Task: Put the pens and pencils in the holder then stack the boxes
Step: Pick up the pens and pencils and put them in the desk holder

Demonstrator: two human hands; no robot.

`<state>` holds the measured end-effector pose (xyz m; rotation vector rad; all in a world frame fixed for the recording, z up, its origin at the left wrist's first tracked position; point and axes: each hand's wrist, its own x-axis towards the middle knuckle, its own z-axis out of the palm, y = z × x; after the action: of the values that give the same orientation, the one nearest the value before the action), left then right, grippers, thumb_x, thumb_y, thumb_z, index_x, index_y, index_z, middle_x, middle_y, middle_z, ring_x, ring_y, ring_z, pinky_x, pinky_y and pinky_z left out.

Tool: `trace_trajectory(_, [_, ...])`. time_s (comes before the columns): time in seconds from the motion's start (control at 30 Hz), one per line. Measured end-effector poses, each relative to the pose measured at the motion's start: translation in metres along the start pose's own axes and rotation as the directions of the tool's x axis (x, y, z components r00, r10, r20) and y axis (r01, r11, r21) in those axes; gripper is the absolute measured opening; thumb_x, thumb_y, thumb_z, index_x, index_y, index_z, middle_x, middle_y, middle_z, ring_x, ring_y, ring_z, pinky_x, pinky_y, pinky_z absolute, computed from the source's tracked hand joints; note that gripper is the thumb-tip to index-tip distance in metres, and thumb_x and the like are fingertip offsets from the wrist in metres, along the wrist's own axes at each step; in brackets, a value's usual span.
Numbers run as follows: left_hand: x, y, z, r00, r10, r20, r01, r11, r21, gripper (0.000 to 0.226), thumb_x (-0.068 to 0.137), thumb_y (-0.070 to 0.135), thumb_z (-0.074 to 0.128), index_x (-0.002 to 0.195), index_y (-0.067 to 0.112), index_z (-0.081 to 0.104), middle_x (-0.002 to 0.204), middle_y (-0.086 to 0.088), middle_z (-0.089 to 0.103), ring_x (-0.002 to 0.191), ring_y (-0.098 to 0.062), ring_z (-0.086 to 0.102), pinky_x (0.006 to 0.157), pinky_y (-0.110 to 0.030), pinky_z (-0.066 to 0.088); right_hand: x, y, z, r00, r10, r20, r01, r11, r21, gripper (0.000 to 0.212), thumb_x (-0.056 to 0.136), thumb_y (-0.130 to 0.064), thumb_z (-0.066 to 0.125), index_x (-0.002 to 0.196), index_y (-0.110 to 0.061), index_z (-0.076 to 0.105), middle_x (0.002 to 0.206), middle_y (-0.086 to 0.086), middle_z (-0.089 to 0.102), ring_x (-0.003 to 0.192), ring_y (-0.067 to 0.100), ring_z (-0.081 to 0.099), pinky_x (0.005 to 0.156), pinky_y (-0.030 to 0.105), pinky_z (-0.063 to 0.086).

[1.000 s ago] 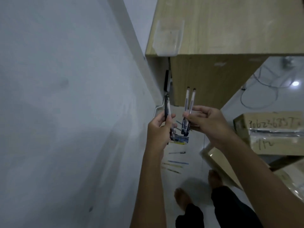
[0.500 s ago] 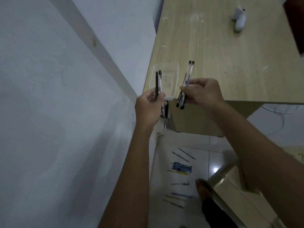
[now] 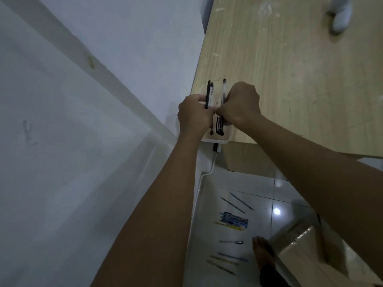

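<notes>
Head camera, from nine o'clock across: the left hand [image 3: 194, 114] has its fingers curled round two dark pens [image 3: 209, 94], held upright. At its three o'clock, touching it, the right hand [image 3: 240, 105] pinches clear-barrelled pens [image 3: 223, 90], tips down inside the clear holder [image 3: 215, 139] at the desk [image 3: 300, 79] corner. At six o'clock, more pens and pencils [image 3: 233, 219] lie on the floor [image 3: 267, 193], a cardboard box [image 3: 300, 249] at five o'clock.
</notes>
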<state>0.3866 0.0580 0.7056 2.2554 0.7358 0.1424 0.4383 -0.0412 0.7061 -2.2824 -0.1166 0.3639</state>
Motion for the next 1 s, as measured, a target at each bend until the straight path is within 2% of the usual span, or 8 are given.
trace_trajectory(0.17, [0.008, -0.009, 0.002, 0.996, -0.068, 0.054, 0.062, 0.992, 0.111, 0.044, 0.080, 0.016, 0.078, 0.122, 0.009, 0.066, 0.117, -0.008, 0.071, 0.106, -0.022, 0.068, 0.091, -0.033, 0.056, -0.001, -0.007, 0.007, 0.998, -0.004, 0.055, 0.012, 0.989, -0.146, 0.033, 0.075, -0.002, 0.074, 0.063, -0.014, 0.045, 0.072, 0.004, 0.057, 0.075, 0.022, 0.067, 0.058, 0.029, 0.054])
trace_trajectory(0.27, [0.001, -0.012, 0.002, 0.999, -0.030, 0.023, 0.026, 0.992, 0.124, 0.037, 0.088, 0.010, 0.066, 0.124, 0.006, 0.066, 0.122, -0.010, 0.069, 0.112, -0.023, 0.066, 0.092, -0.026, 0.052, -0.005, -0.005, 0.010, 0.997, 0.000, 0.078, 0.009, 0.993, -0.119, 0.027, 0.073, -0.008, 0.078, 0.068, -0.010, 0.051, 0.074, 0.007, 0.060, 0.075, 0.024, 0.068, 0.058, 0.031, 0.057])
trace_trajectory(0.37, [-0.011, -0.017, -0.003, 0.995, 0.079, -0.056, -0.074, 0.994, 0.086, 0.029, 0.092, 0.010, 0.058, 0.118, 0.009, 0.071, 0.113, -0.007, 0.073, 0.099, -0.017, 0.069, 0.083, -0.020, 0.053, -0.013, 0.001, 0.008, 0.999, -0.027, 0.037, 0.029, 0.998, -0.055, 0.018, 0.077, -0.010, 0.076, 0.089, -0.002, 0.064, 0.083, 0.014, 0.067, 0.073, 0.028, 0.069, 0.068, 0.040, 0.060])
trace_trajectory(0.47, [-0.021, -0.023, -0.006, 0.979, 0.183, -0.093, -0.181, 0.983, 0.036, 0.021, 0.095, 0.018, 0.059, 0.111, 0.017, 0.073, 0.105, 0.002, 0.075, 0.083, -0.003, 0.064, 0.069, -0.003, 0.045, -0.026, 0.010, 0.005, 0.992, -0.116, -0.041, 0.117, 0.992, 0.038, 0.021, 0.081, -0.006, 0.070, 0.102, -0.004, 0.068, 0.089, 0.013, 0.070, 0.073, 0.021, 0.069, 0.071, 0.034, 0.059])
trace_trajectory(0.63, [-0.049, -0.043, -0.002, 0.941, 0.279, -0.191, -0.271, 0.960, 0.064, 0.022, 0.088, 0.021, 0.060, 0.109, 0.024, 0.068, 0.098, 0.009, 0.067, 0.095, -0.013, 0.055, 0.072, -0.019, 0.045, -0.064, 0.031, 0.003, 0.961, -0.224, -0.159, 0.249, 0.956, 0.154, 0.008, 0.080, -0.014, 0.070, 0.086, -0.016, 0.064, 0.070, -0.010, 0.061, 0.059, -0.001, 0.056, 0.053, 0.004, 0.042])
trace_trajectory(0.8, [-0.097, -0.072, 0.001, 0.927, 0.251, -0.278, -0.214, 0.964, 0.157, 0.020, 0.084, 0.023, 0.063, 0.104, 0.026, 0.065, 0.094, 0.008, 0.059, 0.089, -0.010, 0.046, 0.063, -0.007, 0.027, -0.112, 0.054, 0.018, 0.956, -0.253, -0.146, 0.282, 0.928, 0.243, 0.011, 0.082, -0.014, 0.070, 0.090, -0.014, 0.061, 0.075, -0.003, 0.063, 0.062, 0.014, 0.063, 0.055, 0.023, 0.055])
trace_trajectory(0.93, [-0.154, -0.103, 0.000, 0.948, 0.171, -0.270, -0.134, 0.980, 0.150, 0.021, 0.083, 0.021, 0.064, 0.103, 0.028, 0.064, 0.097, 0.005, 0.058, 0.092, -0.015, 0.047, 0.067, -0.021, 0.037, -0.166, 0.070, 0.032, 0.960, -0.278, -0.044, 0.281, 0.936, 0.213, 0.013, 0.084, -0.017, 0.069, 0.096, -0.016, 0.062, 0.077, -0.006, 0.061, 0.068, 0.012, 0.059, 0.058, 0.013, 0.047])
trace_trajectory(1.0, [-0.194, -0.120, -0.004, 0.960, 0.136, -0.245, -0.101, 0.984, 0.149, 0.020, 0.084, 0.020, 0.064, 0.102, 0.029, 0.063, 0.096, 0.006, 0.058, 0.092, -0.014, 0.046, 0.067, -0.028, 0.044, -0.201, 0.081, 0.039, 0.963, -0.270, 0.022, 0.258, 0.938, 0.233, 0.015, 0.084, -0.017, 0.070, 0.097, -0.015, 0.063, 0.078, -0.003, 0.061, 0.070, 0.015, 0.060, 0.060, 0.018, 0.049])
